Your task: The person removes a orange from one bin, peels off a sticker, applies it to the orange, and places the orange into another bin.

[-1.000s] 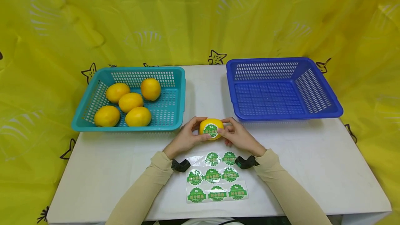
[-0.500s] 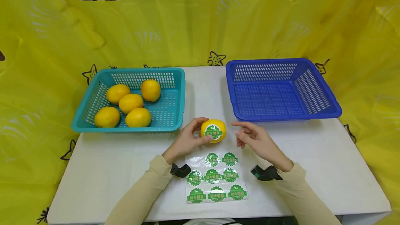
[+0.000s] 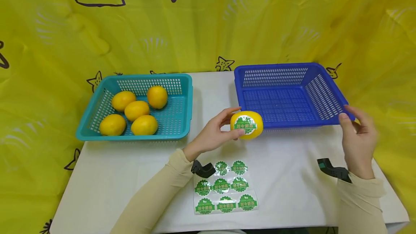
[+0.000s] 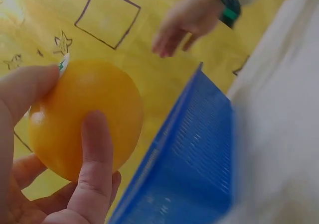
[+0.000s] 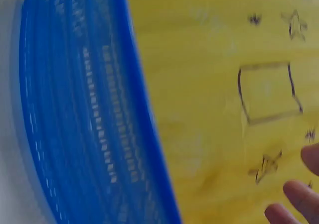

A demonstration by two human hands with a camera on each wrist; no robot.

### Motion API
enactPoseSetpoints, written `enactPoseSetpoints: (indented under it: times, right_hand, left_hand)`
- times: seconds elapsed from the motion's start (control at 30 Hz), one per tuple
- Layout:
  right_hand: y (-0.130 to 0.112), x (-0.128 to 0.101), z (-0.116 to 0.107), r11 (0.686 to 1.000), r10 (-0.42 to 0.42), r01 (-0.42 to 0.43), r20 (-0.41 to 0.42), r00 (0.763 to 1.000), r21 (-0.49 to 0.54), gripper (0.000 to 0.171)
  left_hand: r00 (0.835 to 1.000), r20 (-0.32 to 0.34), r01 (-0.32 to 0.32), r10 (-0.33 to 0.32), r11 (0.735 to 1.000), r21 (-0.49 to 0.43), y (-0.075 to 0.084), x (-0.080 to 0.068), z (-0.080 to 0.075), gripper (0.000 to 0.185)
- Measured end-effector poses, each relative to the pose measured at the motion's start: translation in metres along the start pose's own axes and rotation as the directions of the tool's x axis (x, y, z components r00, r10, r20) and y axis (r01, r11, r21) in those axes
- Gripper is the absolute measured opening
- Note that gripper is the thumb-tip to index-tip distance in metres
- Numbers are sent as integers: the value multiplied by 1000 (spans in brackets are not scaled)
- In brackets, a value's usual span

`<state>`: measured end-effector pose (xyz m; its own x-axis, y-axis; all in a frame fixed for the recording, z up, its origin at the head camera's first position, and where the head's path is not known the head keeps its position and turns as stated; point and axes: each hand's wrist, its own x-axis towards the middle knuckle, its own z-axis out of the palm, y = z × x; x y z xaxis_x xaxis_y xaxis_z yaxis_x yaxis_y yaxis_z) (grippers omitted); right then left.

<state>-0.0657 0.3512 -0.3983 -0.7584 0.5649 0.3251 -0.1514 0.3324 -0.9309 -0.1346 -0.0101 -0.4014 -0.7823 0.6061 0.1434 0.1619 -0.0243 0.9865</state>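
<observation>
My left hand (image 3: 214, 131) grips a yellow lemon (image 3: 247, 124) with a green round sticker on its face, held above the table just in front of the blue basket (image 3: 320, 120). The left wrist view shows the same lemon (image 4: 84, 117) between my thumb and fingers, with the blue basket (image 4: 194, 154) beyond. My right hand (image 3: 357, 129) hovers with loosely curled fingers at the basket's front right corner and holds nothing. In the right wrist view only its fingertips (image 5: 299, 196) show, beside the blue basket (image 5: 99, 129). A sheet of green stickers (image 3: 225, 187) lies on the table near me.
A teal basket (image 3: 180, 131) at the left holds several unlabelled lemons (image 3: 136, 110). The white table (image 3: 123, 169) is backed by a yellow cloth with drawn stars and shapes. Bare table lies between the baskets and along the front.
My right hand let go of the lemon and swung right to the blue basket's corner. My left hand carried the stickered lemon up and right toward the blue basket.
</observation>
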Motion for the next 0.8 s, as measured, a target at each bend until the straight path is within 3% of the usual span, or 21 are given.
enactPoseSetpoints:
  times: [0.1,0.17,0.27,0.3,0.37,0.5,0.63,0.8]
  right_hand:
    - [13,19,-15,977,136,-140,-36,990,-163,47]
    - [22,28,-21,959,254,-249,23,967,-138,59]
    - [34,39,-22,929,367,-369,134,921,-8,73]
    - [38,42,-20,916,382,-396,161,910,66,76]
    - [44,47,-18,892,366,-397,171,915,215,74]
    - [50,52,-17,852,341,-393,204,918,344,76]
    - [52,51,-23,866,353,-420,264,898,271,83]
    - [55,44,-30,874,363,-432,294,884,220,84]
  left_hand:
    - [1000,14,16,-16,1000,16,12,28,6,61]
    - [999,24,30,-30,1000,0,19,50,10,60]
    - [998,46,55,-52,997,-56,27,86,17,60]
    - [997,56,65,-61,995,-74,29,99,19,60]
    - [994,68,93,-87,991,-95,35,125,26,61]
    - [985,61,166,-162,983,-82,39,176,45,60]
    - [971,14,237,-237,971,4,30,217,68,60]
    - [949,-32,315,-314,936,158,14,248,94,58]
